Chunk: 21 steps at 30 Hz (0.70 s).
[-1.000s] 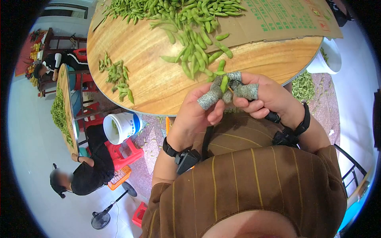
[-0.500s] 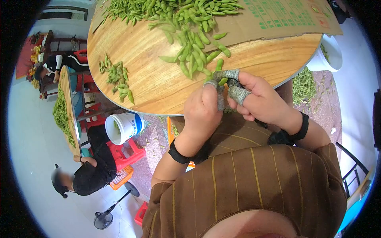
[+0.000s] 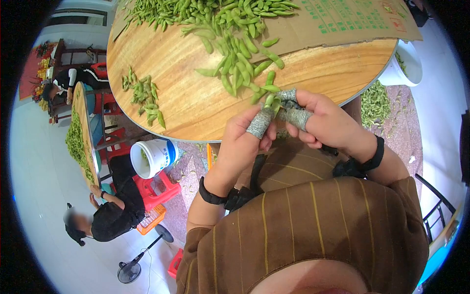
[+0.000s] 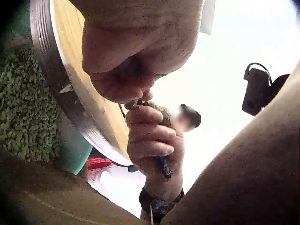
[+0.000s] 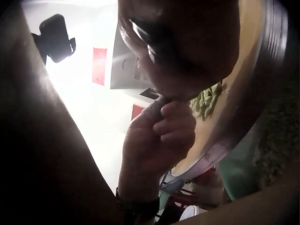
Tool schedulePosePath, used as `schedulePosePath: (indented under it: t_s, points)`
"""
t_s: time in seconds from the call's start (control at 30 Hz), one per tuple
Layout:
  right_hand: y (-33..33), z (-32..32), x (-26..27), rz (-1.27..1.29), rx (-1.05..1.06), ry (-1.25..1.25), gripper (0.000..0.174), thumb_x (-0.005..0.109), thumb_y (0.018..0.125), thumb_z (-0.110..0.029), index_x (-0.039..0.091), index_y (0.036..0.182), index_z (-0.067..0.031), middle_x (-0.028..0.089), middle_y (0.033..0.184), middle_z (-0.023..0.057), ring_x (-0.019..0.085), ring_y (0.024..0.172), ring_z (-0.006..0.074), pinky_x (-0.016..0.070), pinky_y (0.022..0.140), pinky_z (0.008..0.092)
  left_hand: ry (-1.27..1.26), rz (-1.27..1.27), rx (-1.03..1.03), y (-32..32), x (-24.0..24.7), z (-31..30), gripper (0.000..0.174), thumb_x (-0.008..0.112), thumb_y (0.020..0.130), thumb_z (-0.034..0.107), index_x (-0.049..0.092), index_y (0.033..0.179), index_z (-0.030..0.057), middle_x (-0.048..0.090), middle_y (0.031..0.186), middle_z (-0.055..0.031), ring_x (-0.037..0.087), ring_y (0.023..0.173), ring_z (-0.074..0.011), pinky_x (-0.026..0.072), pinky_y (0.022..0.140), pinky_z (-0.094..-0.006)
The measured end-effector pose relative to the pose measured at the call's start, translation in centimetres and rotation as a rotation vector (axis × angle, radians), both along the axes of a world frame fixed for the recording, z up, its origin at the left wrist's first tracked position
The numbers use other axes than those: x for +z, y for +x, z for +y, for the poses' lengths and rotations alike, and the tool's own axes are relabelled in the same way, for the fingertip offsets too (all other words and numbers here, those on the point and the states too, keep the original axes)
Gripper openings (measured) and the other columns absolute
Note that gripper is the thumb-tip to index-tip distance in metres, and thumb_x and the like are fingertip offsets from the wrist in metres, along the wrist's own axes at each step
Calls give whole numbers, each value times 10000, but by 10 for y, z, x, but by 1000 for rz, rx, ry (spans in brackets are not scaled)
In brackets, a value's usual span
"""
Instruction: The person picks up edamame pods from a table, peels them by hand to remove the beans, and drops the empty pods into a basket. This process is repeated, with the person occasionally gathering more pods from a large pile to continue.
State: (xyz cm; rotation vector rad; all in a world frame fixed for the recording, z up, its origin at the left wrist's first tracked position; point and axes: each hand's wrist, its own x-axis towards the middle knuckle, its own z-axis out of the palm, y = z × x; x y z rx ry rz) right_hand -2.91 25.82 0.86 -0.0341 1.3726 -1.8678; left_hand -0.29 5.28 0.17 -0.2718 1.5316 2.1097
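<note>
Close over the near table edge in the head view, my left hand (image 3: pixel 242 130) pinches a green soybean pod (image 3: pixel 269 101) between wrapped thumb and finger. The pod stands up from the fingertips, and a pale green flap shows beside it. Against it, fingertips meeting the left ones, is my right hand (image 3: pixel 325 120), its thumb and forefinger wrapped in grey tape. Its other fingers curl around a tool with a dark handle (image 4: pixel 165 168), seen poking out below them in the left wrist view; the working end is hidden. Loose soybean pods (image 3: pixel 240 73) lie just beyond both hands.
A large pod heap (image 3: pixel 196 12) lies at the back by a flattened cardboard sheet (image 3: pixel 338 24). A smaller pile (image 3: pixel 147 98) sits left on the round table (image 3: pixel 181 108). White buckets (image 3: pixel 154 159) stand on both sides. Another person (image 3: pixel 117 210) sits at a second table.
My left hand rolled over so its back faced up, then turned back with the thumb showing. The pod now stands higher between the fingertips. My right hand has shifted only slightly.
</note>
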Motion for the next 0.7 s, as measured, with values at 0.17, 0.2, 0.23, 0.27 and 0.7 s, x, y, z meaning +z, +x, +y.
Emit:
schedulePosePath:
  t_s: [0.17,0.2,0.23,0.27,0.7]
  points:
    - [11,-8,-13,1109,-258,526,319,557,847,-44,560,1166,-57,582,781,90,586,635,196,468,545,294,-531,251,-289,5,8,2,118,464,844,-4,556,917,12,573,684,-39,563,632,-149,454,578,-295]
    - [12,-8,-16,1157,-185,510,296,612,807,-93,569,1095,-41,583,786,130,584,700,288,477,611,354,-531,250,-288,8,10,2,118,464,844,-4,556,917,12,573,684,-39,563,632,-149,454,578,-295]
    - [14,-7,-17,1206,-112,493,296,667,767,-143,578,1024,-25,585,791,169,582,764,380,487,677,415,-521,279,-372,10,12,1,116,461,868,24,557,931,22,569,699,-18,531,617,-108,426,557,-254]
    - [13,-4,-18,1209,-110,492,296,667,767,-143,578,1024,-25,585,791,169,582,764,380,487,677,415,-509,310,-454,12,13,1,117,457,891,53,559,946,31,564,714,3,498,602,-67,399,536,-212]
    - [19,-5,-32,1218,153,412,259,717,708,-180,541,815,-24,540,705,129,564,690,346,453,606,389,-329,32,-563,21,15,-9,129,442,777,-14,533,863,13,536,681,-32,529,639,-154,428,598,-290]
